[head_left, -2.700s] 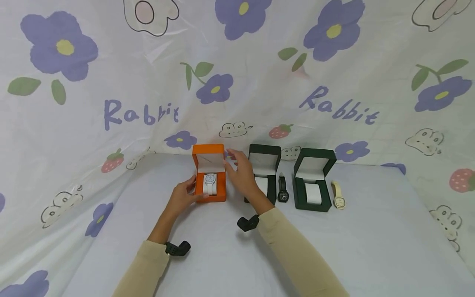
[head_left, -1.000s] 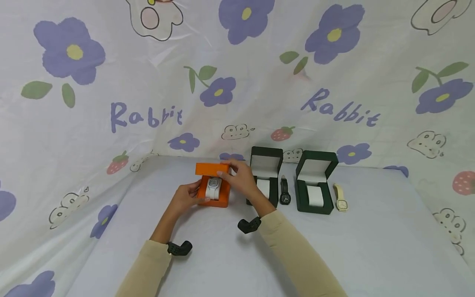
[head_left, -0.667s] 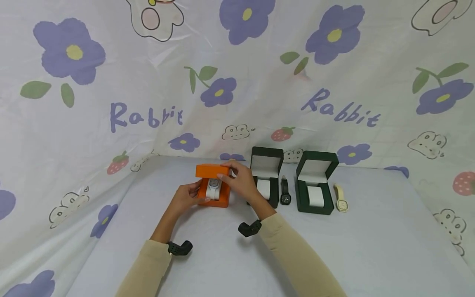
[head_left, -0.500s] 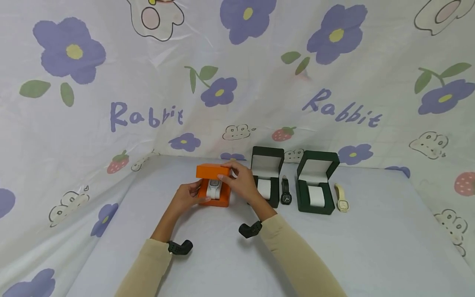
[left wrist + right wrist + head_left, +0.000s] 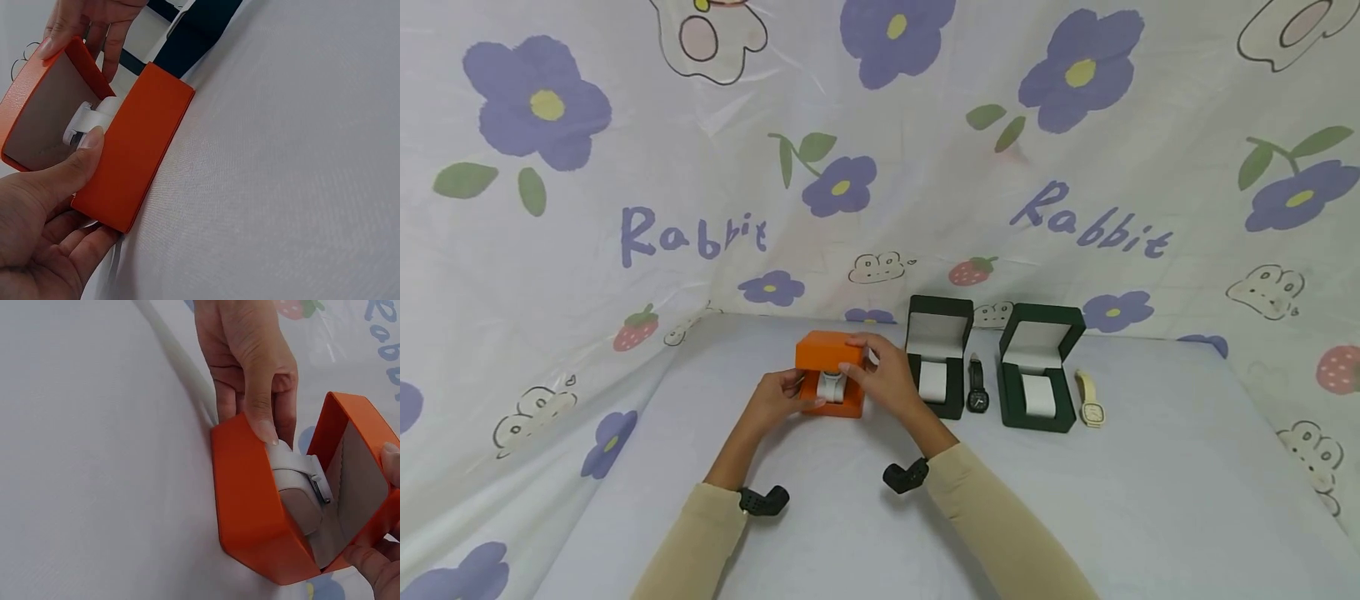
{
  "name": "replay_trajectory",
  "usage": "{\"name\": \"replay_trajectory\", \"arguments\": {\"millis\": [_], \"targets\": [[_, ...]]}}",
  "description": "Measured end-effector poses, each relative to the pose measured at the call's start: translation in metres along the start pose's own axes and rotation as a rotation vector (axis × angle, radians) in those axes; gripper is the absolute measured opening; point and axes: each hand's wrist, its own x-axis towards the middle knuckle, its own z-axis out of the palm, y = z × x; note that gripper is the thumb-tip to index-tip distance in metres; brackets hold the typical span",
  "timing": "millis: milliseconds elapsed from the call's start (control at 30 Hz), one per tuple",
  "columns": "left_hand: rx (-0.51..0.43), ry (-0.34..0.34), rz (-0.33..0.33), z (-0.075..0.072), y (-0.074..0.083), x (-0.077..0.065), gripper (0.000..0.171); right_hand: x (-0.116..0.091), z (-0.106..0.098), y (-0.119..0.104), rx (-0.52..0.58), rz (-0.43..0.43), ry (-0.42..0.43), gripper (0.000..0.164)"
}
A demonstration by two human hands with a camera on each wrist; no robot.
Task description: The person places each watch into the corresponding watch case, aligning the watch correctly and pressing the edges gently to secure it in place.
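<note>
A white counter [image 5: 835, 525] carried the work, with a flower-patterned sheet [image 5: 925, 167] hanging behind it. The white watch [image 5: 303, 464] sat on its cushion [image 5: 300, 507] inside the orange base [image 5: 137, 144], and the lid [image 5: 822, 353] leaned over it, partly closed; I judged the step in hand to be closing the box. Correct procedure, in my view, called for three actions: bracing the base against sliding, swinging the lid evenly about its rear edge, and clearing the thumb of the left hand [image 5: 775, 394] from the rim before final contact, to avoid pinching. The watch face stood near the inside of the lid, so I rated slow pressure safer than a snap. For pose, I had the left hand low at the base's left side, fingers clamped on the base, thumb over the rim. The right hand [image 5: 883, 368] was higher, fingers clamped on the lid's right end, thumb at its lower front edge. Both sleeved forearms [image 5: 692, 542] angled forward and inward.
</note>
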Motion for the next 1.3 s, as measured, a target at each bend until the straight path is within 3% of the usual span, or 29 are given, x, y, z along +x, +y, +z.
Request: {"name": "replay_trajectory", "arguments": {"millis": [467, 800, 1300], "targets": [[0.005, -0.009, 0.041, 0.0, -0.003, -0.003, 0.068, -0.011, 0.006, 0.003, -0.053, -0.053, -0.006, 0.039], [0.029, 0.019, 0.011, 0.001, -0.004, -0.001, 0.065, -0.018, 0.008, 0.007, -0.053, -0.094, 0.0, 0.042], [0.05, 0.022, 0.035, 0.001, -0.004, -0.001, 0.062, -0.025, 0.01, 0.01, -0.088, -0.12, 0.006, 0.041]]}}
